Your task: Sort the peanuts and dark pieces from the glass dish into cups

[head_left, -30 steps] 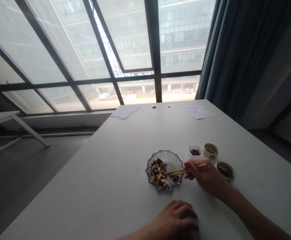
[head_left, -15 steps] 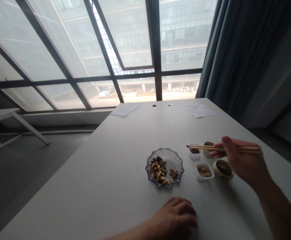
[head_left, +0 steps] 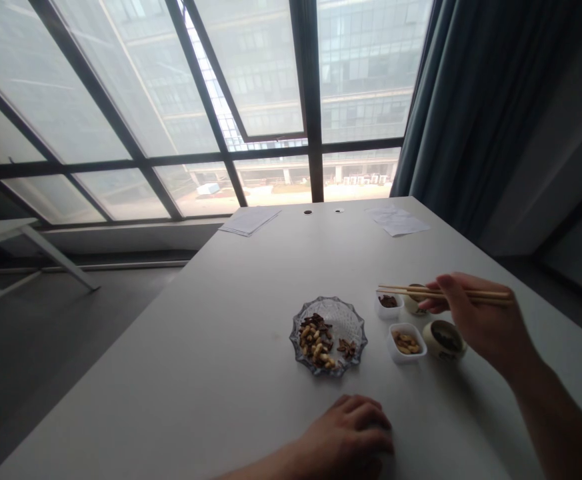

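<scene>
My right hand (head_left: pixel 475 320) is closed around a pair of wooden chopsticks (head_left: pixel 401 291), whose parted tips are over a small white container (head_left: pixel 387 312) of dark brown pieces. Nothing shows between the tips. Partly behind the chopsticks is a small round cup (head_left: pixel 415 308). Nearer stand a white container (head_left: pixel 407 355) of light brown nuts and a larger round cup (head_left: pixel 438 353) with dark contents. A glass plate (head_left: pixel 353 317) holds peanuts, dark pieces and star anise. My left hand (head_left: pixel 353 430) rests on the table below the plate, fingers curled; what its fingers hold, if anything, is hidden.
Papers lie at the far left (head_left: pixel 251 220) and far right (head_left: pixel 398 220) of the white table (head_left: pixel 195 347). Beyond it are windows and a dark curtain (head_left: pixel 455 120). Another table (head_left: pixel 1 230) stands at the left.
The dark piece at the chopstick tips is gone from between them, and the tips have parted over the far white container. My left hand has hardly moved.
</scene>
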Demonstrator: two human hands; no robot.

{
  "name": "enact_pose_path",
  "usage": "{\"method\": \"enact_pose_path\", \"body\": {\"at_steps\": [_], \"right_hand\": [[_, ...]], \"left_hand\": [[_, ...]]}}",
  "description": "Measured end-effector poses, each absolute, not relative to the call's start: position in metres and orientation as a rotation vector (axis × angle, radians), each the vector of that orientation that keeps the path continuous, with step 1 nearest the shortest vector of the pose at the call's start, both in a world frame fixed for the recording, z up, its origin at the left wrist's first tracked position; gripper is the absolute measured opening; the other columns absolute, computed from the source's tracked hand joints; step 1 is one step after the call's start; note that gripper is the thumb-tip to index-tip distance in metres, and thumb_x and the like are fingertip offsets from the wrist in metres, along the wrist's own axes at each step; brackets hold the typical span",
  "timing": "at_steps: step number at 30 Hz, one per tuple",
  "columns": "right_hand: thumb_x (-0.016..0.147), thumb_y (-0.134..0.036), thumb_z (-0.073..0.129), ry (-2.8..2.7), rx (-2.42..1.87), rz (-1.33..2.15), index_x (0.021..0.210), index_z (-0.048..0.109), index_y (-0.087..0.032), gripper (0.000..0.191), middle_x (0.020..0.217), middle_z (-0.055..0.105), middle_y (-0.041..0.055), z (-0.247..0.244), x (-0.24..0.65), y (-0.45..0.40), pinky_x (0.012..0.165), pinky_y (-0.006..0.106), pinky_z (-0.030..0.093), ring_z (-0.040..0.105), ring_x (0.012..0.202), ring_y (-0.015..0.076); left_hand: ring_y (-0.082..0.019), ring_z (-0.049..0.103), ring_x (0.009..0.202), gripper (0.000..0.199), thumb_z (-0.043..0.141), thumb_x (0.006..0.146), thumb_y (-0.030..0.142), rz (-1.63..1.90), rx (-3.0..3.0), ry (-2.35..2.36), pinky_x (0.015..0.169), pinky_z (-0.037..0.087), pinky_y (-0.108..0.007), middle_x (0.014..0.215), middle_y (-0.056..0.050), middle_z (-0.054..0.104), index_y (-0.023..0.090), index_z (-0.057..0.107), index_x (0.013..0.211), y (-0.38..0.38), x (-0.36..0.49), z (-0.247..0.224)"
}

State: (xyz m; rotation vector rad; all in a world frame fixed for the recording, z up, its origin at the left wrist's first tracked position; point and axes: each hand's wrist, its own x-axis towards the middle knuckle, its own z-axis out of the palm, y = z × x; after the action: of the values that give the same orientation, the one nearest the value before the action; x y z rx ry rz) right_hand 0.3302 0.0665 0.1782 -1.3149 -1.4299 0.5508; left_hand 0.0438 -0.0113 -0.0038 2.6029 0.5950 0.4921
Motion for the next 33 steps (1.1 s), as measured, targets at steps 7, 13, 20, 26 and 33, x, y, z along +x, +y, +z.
{"method": "enact_pose_path", "body": {"at_steps": [7,13,20,26,33], "right_hand": [[0.104,-0.079,0.064,-1.648,-1.197,1.002,0.077,0.079,-0.021,0.066,0.069,0.082,0.0095,0.161,0.286,0.053,0.06,0.03,0.061,0.079,0.063,0.0229],[0.105,-0.078,0.063,-1.825,-1.16,1.038,0.07,0.07,-0.02,0.068,0.066,0.08,0.0074,0.142,0.269,0.057,0.059,0.028,0.052,0.073,0.059,0.0192],[0.109,-0.077,0.057,-1.768,-1.197,1.007,0.072,0.074,-0.02,0.07,0.066,0.081,0.0096,0.126,0.266,0.061,0.059,0.03,0.054,0.075,0.058,0.0213],[0.105,-0.078,0.064,-1.571,-1.206,0.958,0.077,0.081,-0.019,0.067,0.064,0.081,0.0102,0.143,0.266,0.052,0.057,0.03,0.06,0.078,0.056,0.0227],[0.099,-0.077,0.074,-1.297,-1.282,0.592,0.084,0.085,-0.02,0.061,0.069,0.083,0.0108,0.17,0.307,0.06,0.055,0.033,0.068,0.081,0.057,0.0255]], "left_hand": [[-0.025,0.067,0.141,0.026,0.085,0.102,0.028,0.473,2.631,0.604,0.125,0.05,-0.036,0.139,-0.003,0.076,0.027,0.071,0.124,-0.01,0.044,-0.008],[-0.026,0.066,0.143,0.023,0.082,0.107,0.031,0.466,2.632,0.598,0.125,0.049,-0.037,0.141,-0.003,0.076,0.028,0.07,0.126,-0.01,0.044,-0.012],[-0.024,0.066,0.143,0.022,0.083,0.11,0.039,0.513,2.652,0.575,0.126,0.048,-0.035,0.142,-0.001,0.077,0.028,0.071,0.124,-0.007,0.043,-0.02],[-0.024,0.066,0.144,0.019,0.077,0.114,0.041,0.51,2.642,0.578,0.126,0.047,-0.036,0.144,-0.002,0.076,0.028,0.07,0.125,-0.008,0.042,-0.016],[-0.024,0.066,0.144,0.021,0.081,0.11,0.036,0.488,2.626,0.585,0.126,0.048,-0.035,0.145,-0.002,0.076,0.028,0.07,0.126,-0.009,0.043,-0.014]]}}
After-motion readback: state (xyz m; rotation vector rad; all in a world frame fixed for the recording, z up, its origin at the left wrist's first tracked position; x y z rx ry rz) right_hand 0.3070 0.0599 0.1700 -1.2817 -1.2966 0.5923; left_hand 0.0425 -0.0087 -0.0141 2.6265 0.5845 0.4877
